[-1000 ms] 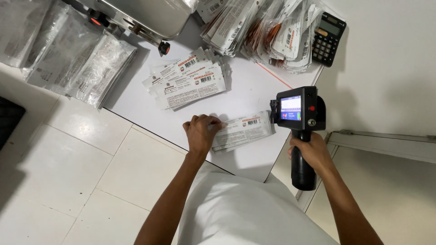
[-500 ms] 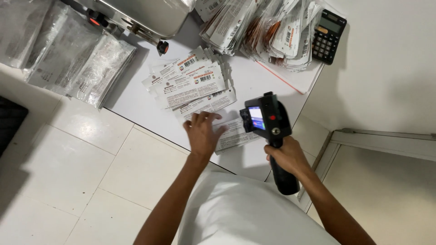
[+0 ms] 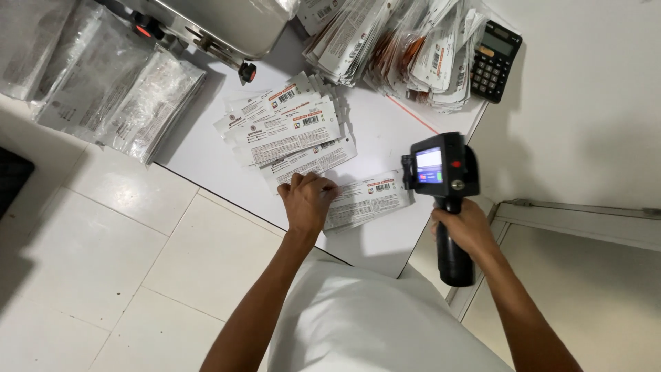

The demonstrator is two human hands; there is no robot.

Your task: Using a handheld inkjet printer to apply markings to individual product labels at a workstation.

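The left hand (image 3: 306, 201) lies flat with its fingers (image 3: 318, 184) spread and pressed down on the near end of a flat white packet (image 3: 365, 200), pinning it to the white table (image 3: 385, 131) rather than gripping it. The right hand (image 3: 467, 227) is wrapped tight around the black grip of a handheld printer (image 3: 441, 169), whose head with its small lit screen sits at the packet's far right end, close to or touching it; the exact contact cannot be told from this view. To do this pass well, it seems wise to keep the left palm heavy so the packet cannot slide or wrinkle, hold the fingers clear of the strip the printer head will cross, and draw the printer level and at an even pace along the packet's length. Just beyond the left hand, a fanned row of similar packets (image 3: 289, 127) overlaps like shingles, the nearest one touching the fingertips, so it could be dragged along. Farther off lie a heap of filled pouches (image 3: 399, 48), a black calculator (image 3: 494, 60), clear bags (image 3: 117, 96) and a metal machine (image 3: 220, 24).
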